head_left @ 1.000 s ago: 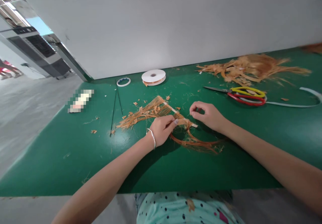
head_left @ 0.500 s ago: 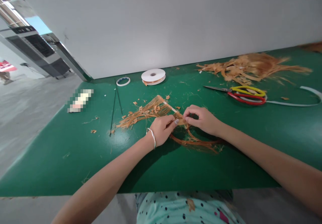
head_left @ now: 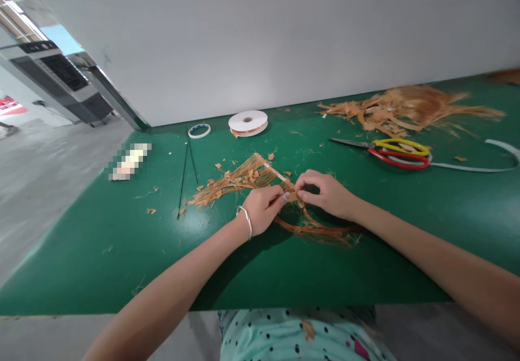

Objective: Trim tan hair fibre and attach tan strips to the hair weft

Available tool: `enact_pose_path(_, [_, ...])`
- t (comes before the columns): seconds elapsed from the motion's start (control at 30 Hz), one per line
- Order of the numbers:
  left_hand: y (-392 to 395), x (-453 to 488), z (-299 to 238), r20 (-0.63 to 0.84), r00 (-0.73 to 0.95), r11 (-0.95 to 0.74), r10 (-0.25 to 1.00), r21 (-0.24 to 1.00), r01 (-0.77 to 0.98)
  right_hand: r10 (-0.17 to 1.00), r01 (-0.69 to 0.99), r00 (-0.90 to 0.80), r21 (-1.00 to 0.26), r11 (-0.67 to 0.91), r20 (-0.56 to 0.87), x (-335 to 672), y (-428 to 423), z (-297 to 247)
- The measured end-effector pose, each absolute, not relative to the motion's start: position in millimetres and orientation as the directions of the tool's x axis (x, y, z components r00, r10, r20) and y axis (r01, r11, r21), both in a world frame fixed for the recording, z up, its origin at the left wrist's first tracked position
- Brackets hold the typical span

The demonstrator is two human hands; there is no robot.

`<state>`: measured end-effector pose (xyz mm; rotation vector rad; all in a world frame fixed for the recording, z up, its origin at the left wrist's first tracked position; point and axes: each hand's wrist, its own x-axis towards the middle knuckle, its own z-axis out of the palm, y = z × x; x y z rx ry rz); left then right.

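Orange-brown fibre strand bundle [head_left: 247,179] on green table [head_left: 101,253], long axis left-to-right, pinched mid-length between left hand [head_left: 262,207] and right hand [head_left: 325,192], fingertips nearly touching, both grasping it.

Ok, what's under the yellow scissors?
Under the yellow scissors lies a red-handled pair, handles showing just nearer. Below both, the green table. The red pair's blades are covered.

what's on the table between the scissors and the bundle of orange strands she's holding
In the head view, nothing sizeable: between the scissors and the bundle of orange strands lies bare green table with only a few stray fibres.
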<state>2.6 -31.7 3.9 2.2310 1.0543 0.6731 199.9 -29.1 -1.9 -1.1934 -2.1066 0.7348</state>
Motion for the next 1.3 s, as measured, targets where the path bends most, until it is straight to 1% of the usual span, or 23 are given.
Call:
enact_pose_path(0.17, [-32, 3, 4, 0.198, 0.568, -0.534, 0.799, 0.668, 0.518, 0.867, 0.568, -0.410, -0.664, 0.486, 0.284, 203, -27, -3])
enact_pose_path(0.27, [-33, 1, 4, 0.210, 0.541, -0.522, 0.815, 0.672, 0.525, 0.891, 0.615, -0.364, -0.649, 0.448, 0.270, 210, -23, -4])
enact_pose_path(0.4, [-32, 0, 3, 0.214, 0.534, -0.517, 0.818, 0.683, 0.517, 0.927, 0.610, -0.297, -0.701, 0.369, 0.230, 216, -21, -3])
enact_pose_path(0.57, [-32, 2, 4, 0.206, 0.554, -0.527, 0.807, 0.674, 0.518, 0.903, 0.543, -0.394, -0.750, 0.378, 0.170, 207, -27, -1])
enact_pose_path(0.67, [-32, 3, 4, 0.206, 0.559, -0.533, 0.803, 0.668, 0.520, 0.897, 0.520, -0.419, -0.774, 0.361, 0.137, 201, -30, -2])
enact_pose_path(0.93, [-32, 2, 3, 0.221, 0.573, -0.551, 0.789, 0.667, 0.501, 0.897, 0.452, -0.422, -0.828, 0.333, 0.130, 202, -27, -3])
enact_pose_path(1.17, [-32, 1, 3, 0.253, 0.562, -0.561, 0.788, 0.672, 0.484, 0.912, 0.407, -0.402, -0.877, 0.254, 0.077, 205, -25, -2])
enact_pose_path(1.3, [-32, 1, 2, 0.251, 0.561, -0.557, 0.789, 0.678, 0.480, 0.915, 0.385, -0.397, -0.892, 0.235, 0.069, 206, -24, -3])
